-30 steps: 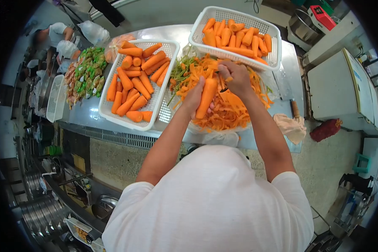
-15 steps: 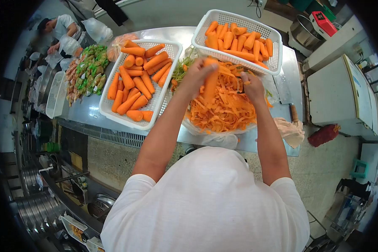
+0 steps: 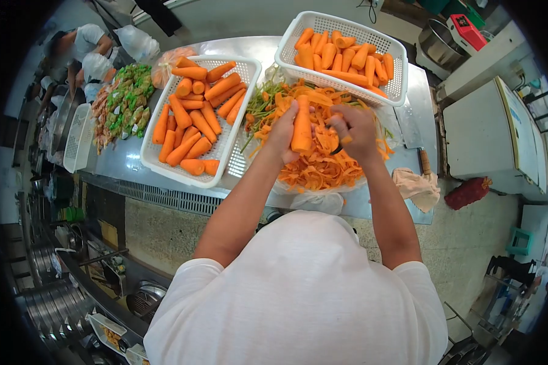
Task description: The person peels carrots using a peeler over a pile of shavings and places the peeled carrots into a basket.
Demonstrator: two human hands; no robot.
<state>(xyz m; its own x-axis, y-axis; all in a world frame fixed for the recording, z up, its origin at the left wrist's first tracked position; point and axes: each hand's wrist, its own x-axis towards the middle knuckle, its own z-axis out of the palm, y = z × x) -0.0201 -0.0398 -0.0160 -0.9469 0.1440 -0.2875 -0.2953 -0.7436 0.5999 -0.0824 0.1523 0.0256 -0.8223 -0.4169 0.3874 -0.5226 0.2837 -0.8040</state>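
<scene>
My left hand (image 3: 284,132) is wrapped round the side of a carrot (image 3: 301,129), which it holds nearly upright over a heap of orange peelings (image 3: 329,173). Just to the right, my right hand (image 3: 356,129) is closed round a peeler (image 3: 342,135), mostly hidden by the fingers. Green stems (image 3: 259,108) lie at the heap's left edge. A white basket (image 3: 226,152) of carrots stands on the left, and another white basket (image 3: 401,85) of carrots is behind the heap.
A cleaver (image 3: 410,126) and a cloth (image 3: 418,186) lie on the metal table (image 3: 119,164) at the right. Green-taped bundles (image 3: 126,100) are at the left, beside an empty white basket (image 3: 79,139). A person (image 3: 90,41) works at the far left.
Since half a second ago, my left hand has lowered and turned, bringing the carrot's lower end nearer me. My right hand has moved slightly left, closer to the carrot.
</scene>
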